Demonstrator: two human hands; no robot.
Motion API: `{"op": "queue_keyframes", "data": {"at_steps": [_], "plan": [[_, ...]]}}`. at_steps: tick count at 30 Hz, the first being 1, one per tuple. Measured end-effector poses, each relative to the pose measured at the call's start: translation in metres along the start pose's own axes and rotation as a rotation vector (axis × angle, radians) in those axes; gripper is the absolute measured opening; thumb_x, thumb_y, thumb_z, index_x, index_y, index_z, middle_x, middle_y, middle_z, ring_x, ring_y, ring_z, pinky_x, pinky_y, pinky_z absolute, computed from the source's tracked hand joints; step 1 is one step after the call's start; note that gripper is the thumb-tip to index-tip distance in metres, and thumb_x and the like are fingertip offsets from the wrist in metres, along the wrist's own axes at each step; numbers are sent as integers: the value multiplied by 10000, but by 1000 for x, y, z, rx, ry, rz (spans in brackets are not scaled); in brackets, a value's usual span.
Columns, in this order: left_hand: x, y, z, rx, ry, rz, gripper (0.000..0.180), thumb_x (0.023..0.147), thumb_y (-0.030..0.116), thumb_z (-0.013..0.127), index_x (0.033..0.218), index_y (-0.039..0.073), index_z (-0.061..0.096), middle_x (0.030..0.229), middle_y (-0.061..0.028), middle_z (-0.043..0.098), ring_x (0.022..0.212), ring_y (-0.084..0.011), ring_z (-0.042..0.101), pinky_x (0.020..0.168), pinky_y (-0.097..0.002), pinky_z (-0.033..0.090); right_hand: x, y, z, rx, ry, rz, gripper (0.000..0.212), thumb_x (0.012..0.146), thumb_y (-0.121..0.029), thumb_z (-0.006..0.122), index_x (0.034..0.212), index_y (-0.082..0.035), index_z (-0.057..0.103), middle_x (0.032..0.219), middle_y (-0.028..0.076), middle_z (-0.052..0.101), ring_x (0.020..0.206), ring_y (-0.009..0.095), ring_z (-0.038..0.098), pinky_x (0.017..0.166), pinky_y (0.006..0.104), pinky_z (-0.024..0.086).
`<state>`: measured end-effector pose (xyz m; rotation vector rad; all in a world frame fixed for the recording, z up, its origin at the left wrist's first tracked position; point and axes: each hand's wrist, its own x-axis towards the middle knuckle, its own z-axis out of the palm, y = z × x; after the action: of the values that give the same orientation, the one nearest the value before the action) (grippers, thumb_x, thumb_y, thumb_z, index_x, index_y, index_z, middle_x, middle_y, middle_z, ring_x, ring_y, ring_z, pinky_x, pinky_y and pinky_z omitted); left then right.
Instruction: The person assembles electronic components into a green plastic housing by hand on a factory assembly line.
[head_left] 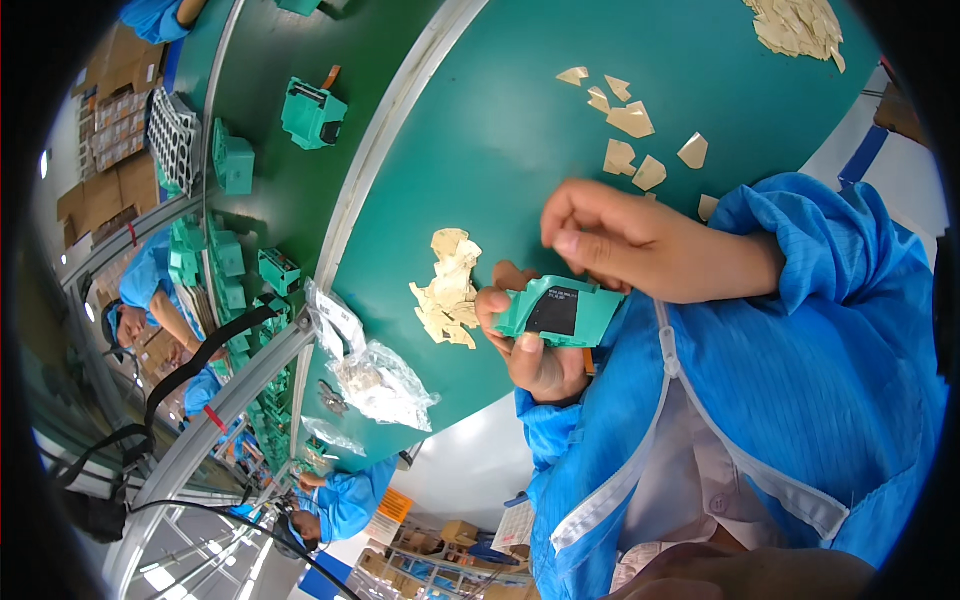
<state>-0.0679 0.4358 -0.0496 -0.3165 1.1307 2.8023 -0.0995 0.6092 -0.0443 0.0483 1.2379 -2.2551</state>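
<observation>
My left hand (525, 350) grips a green plastic housing (597, 318) with a black panel on its upward face, its fingers and thumb round the left end. A small orange strip (588, 362) shows below the housing. Just above it, my right hand (635, 240) is closed, with thumb and fingers curled together; anything in them is hidden. Left of the housing a heap of cream paper-like scraps (447, 290) lies on the green table (480, 140). Several loose cream scraps (630, 120) lie beyond my right hand.
A larger scrap pile (795, 28) lies at the table's far right. Clear plastic bags (380, 385) rest near the left edge. Past a metal rail (375, 150), a line carries similar green housings (314, 112). Metal posts (215, 425) stand left; co-workers in blue (350, 500) are beyond.
</observation>
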Motion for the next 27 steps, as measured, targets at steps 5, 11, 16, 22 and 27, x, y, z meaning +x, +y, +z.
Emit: {"op": "queue_keyframes", "data": {"at_steps": [5, 11, 16, 22, 27], "plan": [[4, 5, -2, 3, -7, 32, 377, 766, 82, 700, 1108, 79, 541, 976, -40, 446, 899, -176, 538, 796, -323, 514, 17, -8, 12, -277, -220, -31, 244, 1051, -269, 496, 1054, -31, 549, 893, 17, 564, 783, 54, 501, 682, 225, 411], [41, 63, 3, 350, 86, 89, 461, 831, 174, 742, 1222, 59, 526, 1185, -98, 530, 1001, -239, 608, 810, -361, 539, 29, -4, 6, -77, -110, -86, 191, 1051, -205, 465, 1100, -36, 538, 860, 12, 531, 757, 68, 493, 658, 241, 423], [189, 163, -35, 780, 273, 18, 428, 883, 192, 731, 1230, 20, 548, 1047, -96, 643, 933, -200, 655, 799, -373, 551, 21, -4, -15, -203, -73, -127, 130, 1016, -117, 478, 1081, -22, 540, 902, 8, 521, 762, 60, 471, 671, 231, 415], [282, 199, -113, 1264, 446, 212, 510, 861, 257, 762, 1256, 9, 555, 1037, -143, 642, 899, -249, 636, 770, -387, 508, 9, -7, -18, -259, -114, -68, 90, 997, -73, 499, 1038, -19, 557, 893, 13, 539, 798, 64, 494, 702, 229, 417], [227, 187, -72, 2208, -6, 1003, 283, 898, 155, 675, 1151, 35, 638, 965, -187, 625, 956, -350, 591, 861, -421, 466, 4, 0, -35, -304, -49, -94, 91, 966, -81, 537, 1020, -26, 586, 855, 10, 565, 754, 54, 489, 658, 230, 413]]}}
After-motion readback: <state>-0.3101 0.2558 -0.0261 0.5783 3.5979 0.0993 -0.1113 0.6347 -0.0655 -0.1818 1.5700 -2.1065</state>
